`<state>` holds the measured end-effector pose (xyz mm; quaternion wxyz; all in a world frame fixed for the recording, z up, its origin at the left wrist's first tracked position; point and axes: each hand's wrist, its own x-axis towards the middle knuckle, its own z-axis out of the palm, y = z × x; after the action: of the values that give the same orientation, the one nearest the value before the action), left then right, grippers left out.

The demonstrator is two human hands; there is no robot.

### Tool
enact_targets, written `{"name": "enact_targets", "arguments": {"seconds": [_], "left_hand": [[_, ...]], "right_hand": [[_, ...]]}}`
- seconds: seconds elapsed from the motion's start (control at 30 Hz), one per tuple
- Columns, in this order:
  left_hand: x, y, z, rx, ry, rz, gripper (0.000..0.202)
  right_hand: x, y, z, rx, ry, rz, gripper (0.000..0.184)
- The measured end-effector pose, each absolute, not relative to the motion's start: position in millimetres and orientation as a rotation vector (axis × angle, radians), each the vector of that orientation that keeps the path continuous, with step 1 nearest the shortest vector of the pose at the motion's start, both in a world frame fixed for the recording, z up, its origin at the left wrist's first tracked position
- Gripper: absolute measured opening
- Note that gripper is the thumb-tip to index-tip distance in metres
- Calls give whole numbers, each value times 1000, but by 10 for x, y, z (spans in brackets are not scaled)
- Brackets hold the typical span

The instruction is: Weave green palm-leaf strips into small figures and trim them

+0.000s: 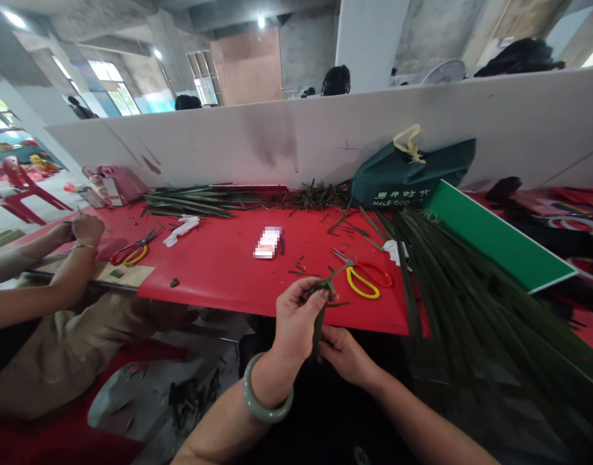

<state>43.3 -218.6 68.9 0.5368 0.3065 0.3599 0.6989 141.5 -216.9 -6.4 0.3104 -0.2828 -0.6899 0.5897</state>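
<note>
My left hand (300, 313), with a pale green bangle on its wrist, pinches a folded green leaf strip (320, 316) near its top, where a small knotted part shows. Lower down, my right hand (343, 354) closes its fingers on the hanging end of the same strip. Both hands are over the front edge of the red table (219, 258). Just beyond them lie scissors (364, 278) with one yellow and one red handle loop. Leaf scraps (301, 266) are scattered near the scissors. My palms hide part of the strip.
Long green leaves (451, 310) hang over the table's right side beside a green board (504, 236). A dark green bag (413, 174) rests against the white partition (204, 142). At left, a co-worker's hands (86, 229) are near another pair of scissors (135, 250).
</note>
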Motion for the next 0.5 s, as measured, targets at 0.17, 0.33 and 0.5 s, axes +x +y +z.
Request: {"name": "enact_targets", "arguments": {"seconds": [0.17, 0.33, 0.5], "left_hand": [[404, -2133, 661, 745, 794, 1665, 12], [315, -2038, 632, 709, 747, 1693, 14], [287, -1991, 601, 672, 779, 1647, 14]], "right_hand": [[1411, -2189, -105, -874, -1810, 1481, 14], [1663, -1861, -151, -1017, -2016, 1115, 19], [2124, -1069, -212, -1503, -2221, 297, 27]]}}
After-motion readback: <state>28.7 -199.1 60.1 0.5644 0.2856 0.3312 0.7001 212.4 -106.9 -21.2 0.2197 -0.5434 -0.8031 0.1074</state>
